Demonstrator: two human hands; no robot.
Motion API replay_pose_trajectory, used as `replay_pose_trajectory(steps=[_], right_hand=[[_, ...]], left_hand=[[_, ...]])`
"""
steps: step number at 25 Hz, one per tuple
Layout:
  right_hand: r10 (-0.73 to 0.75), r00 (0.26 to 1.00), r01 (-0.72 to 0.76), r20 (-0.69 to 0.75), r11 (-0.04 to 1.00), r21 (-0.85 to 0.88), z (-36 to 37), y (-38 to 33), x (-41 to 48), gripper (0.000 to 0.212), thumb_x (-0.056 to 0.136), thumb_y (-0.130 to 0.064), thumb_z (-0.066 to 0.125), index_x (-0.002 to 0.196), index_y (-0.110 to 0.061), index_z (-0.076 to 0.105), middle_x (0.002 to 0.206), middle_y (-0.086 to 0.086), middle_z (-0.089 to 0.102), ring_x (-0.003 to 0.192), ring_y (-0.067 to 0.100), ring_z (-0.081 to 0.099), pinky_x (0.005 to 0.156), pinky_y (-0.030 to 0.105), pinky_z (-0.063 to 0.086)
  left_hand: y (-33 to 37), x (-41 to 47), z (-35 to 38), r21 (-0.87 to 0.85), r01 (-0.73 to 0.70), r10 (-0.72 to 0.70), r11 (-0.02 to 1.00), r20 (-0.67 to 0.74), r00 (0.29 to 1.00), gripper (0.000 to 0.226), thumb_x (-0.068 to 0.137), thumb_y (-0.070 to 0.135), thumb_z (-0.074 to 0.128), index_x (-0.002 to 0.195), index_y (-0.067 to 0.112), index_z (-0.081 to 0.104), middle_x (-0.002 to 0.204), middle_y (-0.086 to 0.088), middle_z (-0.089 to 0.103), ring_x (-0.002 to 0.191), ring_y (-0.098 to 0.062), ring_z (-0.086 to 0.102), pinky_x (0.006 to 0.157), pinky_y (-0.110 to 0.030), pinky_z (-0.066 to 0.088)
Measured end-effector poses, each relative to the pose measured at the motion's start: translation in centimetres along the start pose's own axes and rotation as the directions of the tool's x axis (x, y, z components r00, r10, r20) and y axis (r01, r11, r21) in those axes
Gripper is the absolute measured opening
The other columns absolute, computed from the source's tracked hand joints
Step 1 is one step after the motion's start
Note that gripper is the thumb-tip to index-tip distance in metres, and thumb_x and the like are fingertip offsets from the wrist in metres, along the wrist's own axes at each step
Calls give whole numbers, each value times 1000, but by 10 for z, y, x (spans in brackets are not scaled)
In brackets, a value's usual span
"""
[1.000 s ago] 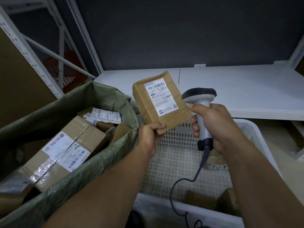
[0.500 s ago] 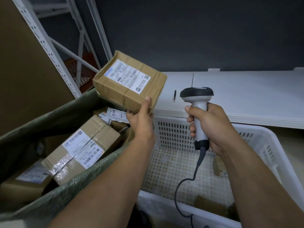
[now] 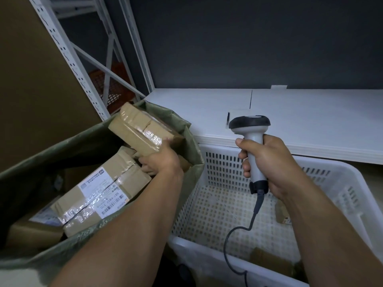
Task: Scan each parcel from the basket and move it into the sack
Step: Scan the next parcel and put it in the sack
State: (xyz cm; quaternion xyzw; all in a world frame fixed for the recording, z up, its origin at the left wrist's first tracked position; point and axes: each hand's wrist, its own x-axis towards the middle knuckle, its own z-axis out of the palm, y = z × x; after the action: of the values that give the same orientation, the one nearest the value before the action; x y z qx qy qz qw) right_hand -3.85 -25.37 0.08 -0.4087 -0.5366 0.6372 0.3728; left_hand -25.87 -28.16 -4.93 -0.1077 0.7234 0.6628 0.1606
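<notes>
Head view showed the left hand [image 3: 160,162] gripping a taped parcel [image 3: 141,131] inside the green sack [image 3: 192,154]; the right hand [image 3: 267,162] held the scanner [image 3: 251,133] above the basket [image 3: 335,179].

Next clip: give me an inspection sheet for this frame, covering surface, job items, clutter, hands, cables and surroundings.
Surface: white shelf behind the basket, nothing on it except a small dark mark.
Job's things: taped parcel held tilted inside the mouth of the green sack; labelled parcels already in the sack; white basket with a few small parcels left.
Clutter: nothing seen.
Hands: left hand has its grip on the taped parcel; right hand holds the scanner upright over the basket.
Cables: scanner cable loops down over the basket's near rim.
Surroundings: white metal racking, dark wall.
</notes>
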Motion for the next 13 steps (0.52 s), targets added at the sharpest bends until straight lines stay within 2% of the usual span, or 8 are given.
replay_pose_trajectory(steps=[3,5,9,13], right_hand=[[11,1000,-11,0,1000,2,1,1,0,16,95,-20,69,92,-8,59,75,9,61,48,17,52,48,30,48],[15,1000,-15,3,1000,6,2,1,-1,15,95,-20,70,91,-9,59,74,8,61,47,17,51,48,30,48],[25,1000,-25,-5,1000,11,0,1,-3,15,95,-19,69,92,-9,59,74,8,61,47,17,51,47,30,48],[45,999,-45,-22,999,6,-5,0,-5,15,95,-20,70,94,-8,60,75,9,61,46,17,52,47,29,48]], left_hand=[[3,6,-5,14,-20,21,1000,-68,997,74,93,24,68,152,8,28,157,-17,29,146,-34,29,120,-40,22],[4,6,-7,11,-73,74,997,-62,995,67,93,14,61,152,8,31,156,-16,30,144,-35,31,119,-39,24],[0,-7,-3,-67,-204,208,977,69,976,69,89,8,64,151,17,35,150,-9,35,135,-32,40,114,-48,39],[-5,-30,4,-167,-238,270,957,199,942,63,92,-1,59,148,17,37,144,-5,42,129,-25,47,114,-42,41]])
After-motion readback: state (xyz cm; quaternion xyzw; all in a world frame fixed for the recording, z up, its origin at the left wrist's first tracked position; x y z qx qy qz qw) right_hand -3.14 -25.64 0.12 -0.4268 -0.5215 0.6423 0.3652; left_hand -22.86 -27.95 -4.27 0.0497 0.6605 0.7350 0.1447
